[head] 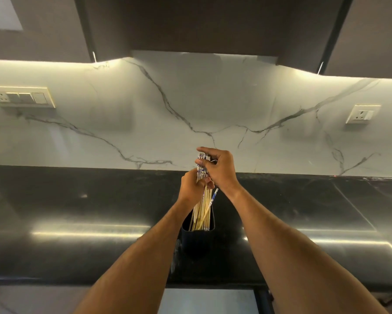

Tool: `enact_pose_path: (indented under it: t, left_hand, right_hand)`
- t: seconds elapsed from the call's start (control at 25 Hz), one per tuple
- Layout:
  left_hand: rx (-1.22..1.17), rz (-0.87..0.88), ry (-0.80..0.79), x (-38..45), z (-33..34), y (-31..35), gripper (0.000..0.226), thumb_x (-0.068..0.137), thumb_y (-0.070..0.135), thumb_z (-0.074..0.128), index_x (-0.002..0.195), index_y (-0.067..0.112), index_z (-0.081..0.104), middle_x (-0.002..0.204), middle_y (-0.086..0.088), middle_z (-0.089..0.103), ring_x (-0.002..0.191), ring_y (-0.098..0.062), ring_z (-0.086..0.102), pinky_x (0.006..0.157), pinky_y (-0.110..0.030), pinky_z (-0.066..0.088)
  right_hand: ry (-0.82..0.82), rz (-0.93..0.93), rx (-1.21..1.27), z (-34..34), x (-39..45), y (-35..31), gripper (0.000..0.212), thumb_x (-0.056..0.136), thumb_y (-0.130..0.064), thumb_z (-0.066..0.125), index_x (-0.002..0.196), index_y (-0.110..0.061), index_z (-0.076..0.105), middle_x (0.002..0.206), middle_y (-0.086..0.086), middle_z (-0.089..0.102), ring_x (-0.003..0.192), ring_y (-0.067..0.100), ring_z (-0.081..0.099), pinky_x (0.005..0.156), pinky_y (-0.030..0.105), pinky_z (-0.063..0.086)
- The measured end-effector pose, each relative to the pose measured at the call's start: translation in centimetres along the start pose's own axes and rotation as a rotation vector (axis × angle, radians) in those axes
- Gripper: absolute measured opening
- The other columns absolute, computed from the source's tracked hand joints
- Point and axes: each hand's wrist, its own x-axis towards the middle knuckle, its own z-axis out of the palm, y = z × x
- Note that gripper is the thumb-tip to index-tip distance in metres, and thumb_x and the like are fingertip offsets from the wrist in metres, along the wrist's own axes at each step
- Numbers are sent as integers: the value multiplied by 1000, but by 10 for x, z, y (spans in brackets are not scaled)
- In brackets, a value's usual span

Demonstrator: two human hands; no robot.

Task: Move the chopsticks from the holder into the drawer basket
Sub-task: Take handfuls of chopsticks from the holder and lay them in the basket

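Both your forearms reach forward over the black counter (77, 200); your right hand (220, 168) and left hand (191, 189) close around the chopsticks (203, 200), whose tips stand inside the dark holder (198, 239).

Black countertop (77, 200) under dark holder (198, 242)
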Motion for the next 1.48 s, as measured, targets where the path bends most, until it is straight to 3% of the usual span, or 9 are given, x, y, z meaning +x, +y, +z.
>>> enact_pose_path:
  t: [0.08,0.24,0.44,0.76,0.92,1.04,1.16,1.28,1.48]
  left_hand:
    - [-35,-3,-36,-7,0,10,13,99,2,55,96,8,66,82,-6,76,78,-17,75,82,-39,60]
    - [-79,-2,-85,-28,-2,27,17,100,3,55,92,12,66,84,-10,77,79,-19,76,84,-36,60]
    - [-89,-24,-121,-48,-2,42,12,101,2,54,100,3,66,87,-14,76,80,-20,76,77,-27,61]
    - [139,-175,-339,-89,-7,37,14,101,5,54,103,-1,66,95,-22,74,83,-25,75,82,-36,63]
    - [573,-165,-391,-98,-10,32,7,98,7,58,100,5,65,97,-17,71,82,-21,71,82,-39,62]
    - [962,-27,-499,-108,-15,33,13,97,13,60,108,10,65,99,-8,66,85,-21,64,85,-37,57]
    - [1049,57,-518,-126,-13,33,15,96,9,63,111,10,65,96,-7,63,82,-18,60,83,-34,53]
    - [1087,129,-536,-148,-19,24,24,93,8,66,117,13,65,109,-10,69,96,-25,67,93,-41,56]
    - [1106,96,-598,-184,-40,-4,25,94,11,67,119,13,64,114,-12,69,101,-27,67,94,-39,53]
  right_hand:
    - [-12,-4,-10,-8,-3,-7,32,85,-4,78,116,-13,76,111,-2,76,94,-2,71,80,13,56]
    - [-38,-9,-40,-21,-16,-19,31,84,-5,79,114,-13,76,111,0,76,93,-3,71,81,13,56]
    - [-18,22,-11,-31,-29,-26,28,82,-3,81,109,-11,78,105,3,78,92,12,76,85,30,62]
    - [149,321,215,-64,-62,-9,26,84,-2,79,108,-9,75,92,5,78,77,11,77,80,29,63]
    - [-3,222,-137,-82,-92,-2,28,84,-7,80,111,-10,73,97,3,75,85,7,73,85,31,62]
    - [-321,42,-569,-87,-117,-10,48,85,-23,80,129,-14,64,114,2,73,102,14,69,91,31,56]
    - [-655,-51,-921,-64,-147,-23,31,88,-30,75,115,-16,68,105,3,73,91,16,69,86,33,56]
    - [-666,-23,-1010,-39,-182,-28,17,94,-15,65,110,-10,68,105,11,72,90,26,69,80,37,56]
    - [-655,10,-1085,-17,-223,-30,19,96,-9,62,113,-11,69,105,12,72,89,26,68,82,37,57]
